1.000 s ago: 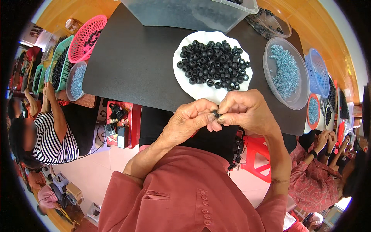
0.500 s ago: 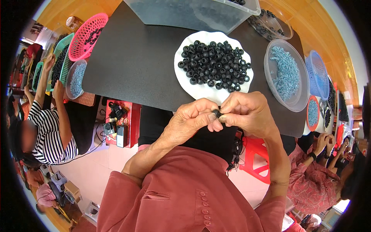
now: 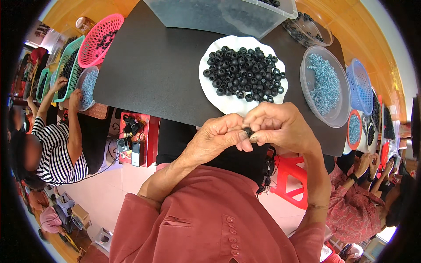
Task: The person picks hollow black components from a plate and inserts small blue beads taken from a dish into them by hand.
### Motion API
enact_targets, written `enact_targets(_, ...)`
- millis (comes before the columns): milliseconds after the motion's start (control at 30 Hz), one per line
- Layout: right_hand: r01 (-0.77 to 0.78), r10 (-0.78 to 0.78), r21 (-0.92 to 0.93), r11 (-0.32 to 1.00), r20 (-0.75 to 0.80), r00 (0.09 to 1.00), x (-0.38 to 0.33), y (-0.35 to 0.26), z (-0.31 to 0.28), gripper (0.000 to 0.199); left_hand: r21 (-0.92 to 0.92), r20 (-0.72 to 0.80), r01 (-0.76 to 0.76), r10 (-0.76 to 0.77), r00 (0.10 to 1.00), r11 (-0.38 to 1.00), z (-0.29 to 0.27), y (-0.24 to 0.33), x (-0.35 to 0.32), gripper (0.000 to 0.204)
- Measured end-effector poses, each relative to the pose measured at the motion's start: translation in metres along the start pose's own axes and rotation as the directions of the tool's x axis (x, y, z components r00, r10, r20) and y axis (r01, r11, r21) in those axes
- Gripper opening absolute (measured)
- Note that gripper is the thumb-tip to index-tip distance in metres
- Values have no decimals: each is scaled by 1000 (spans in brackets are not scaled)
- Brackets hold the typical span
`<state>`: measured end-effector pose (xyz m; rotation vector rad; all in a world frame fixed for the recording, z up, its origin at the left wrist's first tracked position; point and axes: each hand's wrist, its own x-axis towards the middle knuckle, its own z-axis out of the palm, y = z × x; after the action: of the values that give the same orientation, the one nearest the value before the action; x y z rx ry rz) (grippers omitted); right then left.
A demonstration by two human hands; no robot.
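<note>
Between the fingertips of both my hands is a small round black piece (image 3: 248, 131), mostly covered by thumbs and fingers. My left hand (image 3: 222, 133) pinches it from the left, and my right hand (image 3: 276, 125) closes on it from the right. The hands meet just off the table's near edge. Right beyond them a white plate (image 3: 209, 94) with a wavy rim bears a heap of black round pieces (image 3: 245, 72) with holes in them. At the right of the plate stands a clear round tub (image 3: 303, 81) of small blue pieces (image 3: 325, 83).
A large clear bin (image 3: 210, 19) stands at the far side of the dark table (image 3: 140, 65), with a clear round container (image 3: 326, 37) beside it. Left are a pink basket (image 3: 94, 41) and a co-worker in stripes (image 3: 61, 162). A red stool (image 3: 291, 184) stands below right.
My right fingers have shifted slightly and now cover more of the black piece. At the left, the co-worker's hands have moved down to the tub of blue pieces.
</note>
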<state>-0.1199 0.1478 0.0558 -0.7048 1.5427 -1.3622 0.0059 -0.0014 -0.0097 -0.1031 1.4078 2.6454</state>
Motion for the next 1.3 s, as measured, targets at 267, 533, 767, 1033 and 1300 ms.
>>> enact_targets(267, -14, 36, -196, 980, 106, 994, 2, -9, -5, 21, -98, 65, -21, 27, 998, 995, -2, -2, 1, 22)
enact_targets(533, 65, -64, -145, 987, 12, 998, 0, -1, -2, 18, -392, 25, -17, 29, 999, 920, 8, -7, 2, 20)
enact_targets(767, 109, -74, -276, 955, 134, 988, -2, 2, -6, 26, -181, 76, 69, -56, 996, 981, 1, 5, 1, 18)
enact_targets(1033, 233, -196, -370, 899, 135, 971, -2, 6, 1, 19, -121, 83, 29, -19, 996, 992, -2, -5, 2, 22)
enact_targets(1300, 305, -291, -282, 910, 93, 952, -4, 11, 3, 13, -216, 109, 0, 24, 994, 976, 7, -6, 6, 24)
